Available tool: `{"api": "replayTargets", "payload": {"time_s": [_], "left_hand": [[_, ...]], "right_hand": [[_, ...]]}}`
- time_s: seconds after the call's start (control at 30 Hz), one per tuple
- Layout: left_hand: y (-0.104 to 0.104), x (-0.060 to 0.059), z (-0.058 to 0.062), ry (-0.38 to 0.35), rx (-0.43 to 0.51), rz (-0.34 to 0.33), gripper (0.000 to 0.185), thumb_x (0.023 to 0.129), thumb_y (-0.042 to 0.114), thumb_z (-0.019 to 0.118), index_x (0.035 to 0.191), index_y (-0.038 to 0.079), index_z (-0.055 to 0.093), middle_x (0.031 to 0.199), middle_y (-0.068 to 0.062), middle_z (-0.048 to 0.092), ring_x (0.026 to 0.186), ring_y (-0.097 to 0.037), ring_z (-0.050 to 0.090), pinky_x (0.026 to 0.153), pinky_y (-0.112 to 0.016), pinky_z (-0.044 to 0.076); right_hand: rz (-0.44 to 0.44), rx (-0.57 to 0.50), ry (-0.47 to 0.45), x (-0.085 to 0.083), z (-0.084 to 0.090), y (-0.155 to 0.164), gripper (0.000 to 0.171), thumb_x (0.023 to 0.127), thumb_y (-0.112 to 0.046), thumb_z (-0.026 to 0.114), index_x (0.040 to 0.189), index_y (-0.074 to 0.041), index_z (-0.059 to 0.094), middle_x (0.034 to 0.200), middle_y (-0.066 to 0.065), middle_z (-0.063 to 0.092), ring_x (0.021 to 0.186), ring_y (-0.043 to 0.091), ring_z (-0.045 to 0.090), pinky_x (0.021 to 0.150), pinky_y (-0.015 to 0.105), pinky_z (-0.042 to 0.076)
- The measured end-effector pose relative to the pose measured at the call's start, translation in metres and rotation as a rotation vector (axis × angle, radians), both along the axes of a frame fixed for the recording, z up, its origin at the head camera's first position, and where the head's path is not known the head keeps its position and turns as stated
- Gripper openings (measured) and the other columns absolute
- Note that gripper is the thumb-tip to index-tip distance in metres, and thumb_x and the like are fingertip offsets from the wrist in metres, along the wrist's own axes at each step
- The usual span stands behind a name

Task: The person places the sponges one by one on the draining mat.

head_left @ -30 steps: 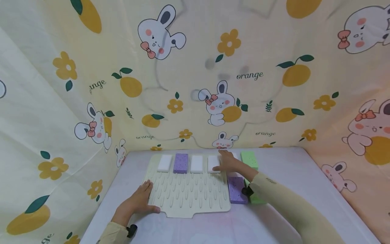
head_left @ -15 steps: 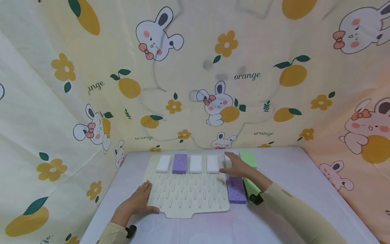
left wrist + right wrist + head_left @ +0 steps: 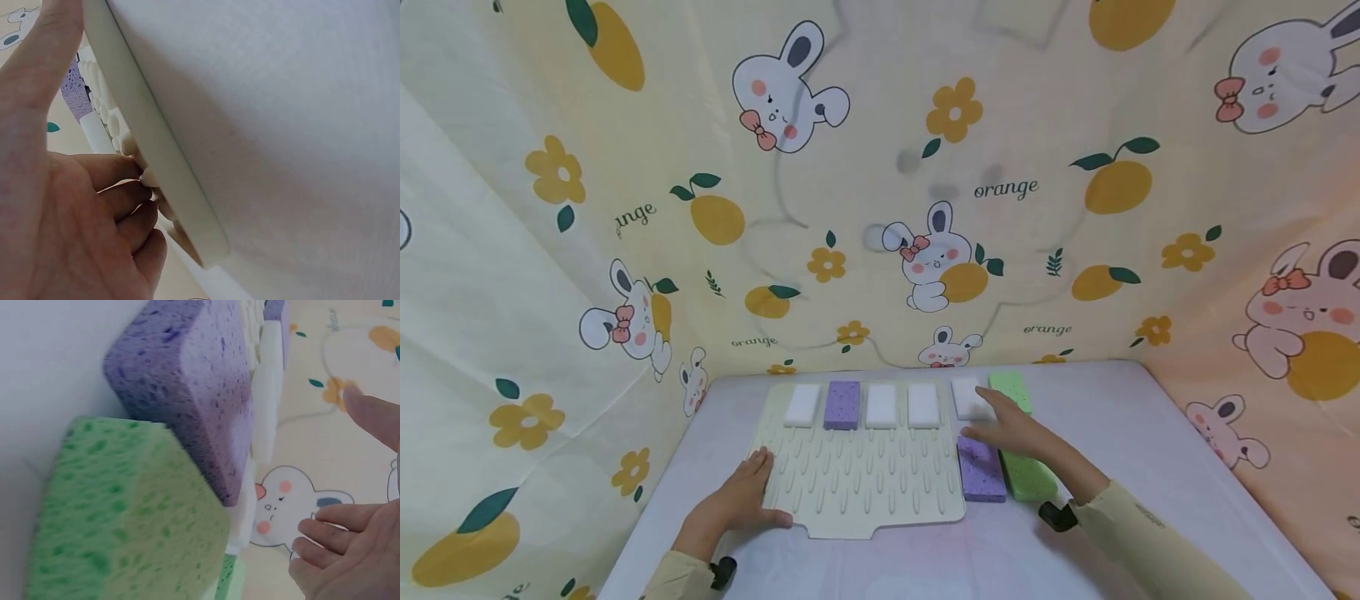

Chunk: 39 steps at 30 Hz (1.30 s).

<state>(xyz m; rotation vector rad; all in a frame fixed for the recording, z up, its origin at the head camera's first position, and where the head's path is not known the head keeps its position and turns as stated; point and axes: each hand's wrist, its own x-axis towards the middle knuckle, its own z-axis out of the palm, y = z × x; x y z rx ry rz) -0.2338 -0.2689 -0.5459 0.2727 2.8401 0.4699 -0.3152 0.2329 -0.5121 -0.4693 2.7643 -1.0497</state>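
Note:
My left hand (image 3: 735, 497) rests at the front-left corner of a cream ridged board (image 3: 857, 475), fingers on its left edge and thumb along the front. In the left wrist view, the fingers touch the ridges near the board's rim (image 3: 169, 169). Along the board's back lie a white sponge block (image 3: 802, 404), a purple sponge (image 3: 842, 405) and two more white blocks. My right hand (image 3: 1018, 432) hovers, fingers spread and holding nothing, above the sponges right of the board. Beneath and around it are a white block (image 3: 968, 400), a purple sponge (image 3: 981, 471) and two green sponges, partly hidden.
The front green sponge (image 3: 125, 519) stands close beside the purple one (image 3: 187, 381) in the right wrist view. A pale tabletop (image 3: 1112, 450) carries everything. Printed cloth (image 3: 850, 192) hangs behind and at both sides.
My right hand has drawn back to the right and toward me, away from the rightmost white block on the board, uncovering it and the loose white block. The left hand stays put.

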Motion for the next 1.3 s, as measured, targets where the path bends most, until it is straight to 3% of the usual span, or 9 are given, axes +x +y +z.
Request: {"api": "replayTargets", "payload": {"time_s": [0.27, 0.63, 0.87, 1.3], "left_hand": [[0.0, -0.001, -0.001, -0.017, 0.002, 0.0, 0.136, 0.072, 0.059, 0.094, 0.162, -0.016, 0.025, 0.172, -0.036, 0.019, 0.16, -0.053, 0.018, 0.132, -0.062, 0.02], [0.001, 0.0, 0.0, -0.002, -0.014, -0.002, 0.136, 0.072, 0.061, 0.093, 0.162, -0.016, 0.026, 0.172, -0.035, 0.02, 0.161, -0.051, 0.019, 0.132, -0.061, 0.022], [0.0, 0.001, 0.001, -0.002, -0.008, -0.006, 0.135, 0.072, 0.061, 0.093, 0.161, -0.017, 0.027, 0.171, -0.036, 0.021, 0.16, -0.052, 0.02, 0.132, -0.062, 0.022], [0.002, 0.002, 0.003, -0.002, 0.006, -0.014, 0.134, 0.073, 0.059, 0.094, 0.16, -0.018, 0.028, 0.17, -0.038, 0.021, 0.159, -0.055, 0.02, 0.131, -0.063, 0.022]], "right_hand": [[0.025, 0.001, 0.014, 0.019, -0.004, 0.014, 0.102, 0.098, -0.05, 0.077, 0.167, 0.004, 0.026, 0.17, 0.034, 0.027, 0.156, 0.058, 0.025, 0.123, 0.076, 0.029], [-0.042, 0.006, 0.032, 0.043, -0.016, 0.041, 0.102, 0.098, -0.051, 0.076, 0.167, 0.004, 0.025, 0.169, 0.037, 0.025, 0.154, 0.063, 0.022, 0.118, 0.083, 0.028], [-0.024, -0.01, -0.021, 0.058, -0.024, 0.061, 0.105, 0.097, -0.049, 0.078, 0.169, 0.001, 0.021, 0.169, 0.037, 0.023, 0.154, 0.063, 0.021, 0.118, 0.083, 0.027], [-0.018, -0.026, -0.029, 0.065, -0.039, 0.082, 0.114, 0.092, -0.049, 0.083, 0.17, 0.001, 0.016, 0.173, 0.035, 0.013, 0.157, 0.061, 0.012, 0.122, 0.08, 0.015]]}}
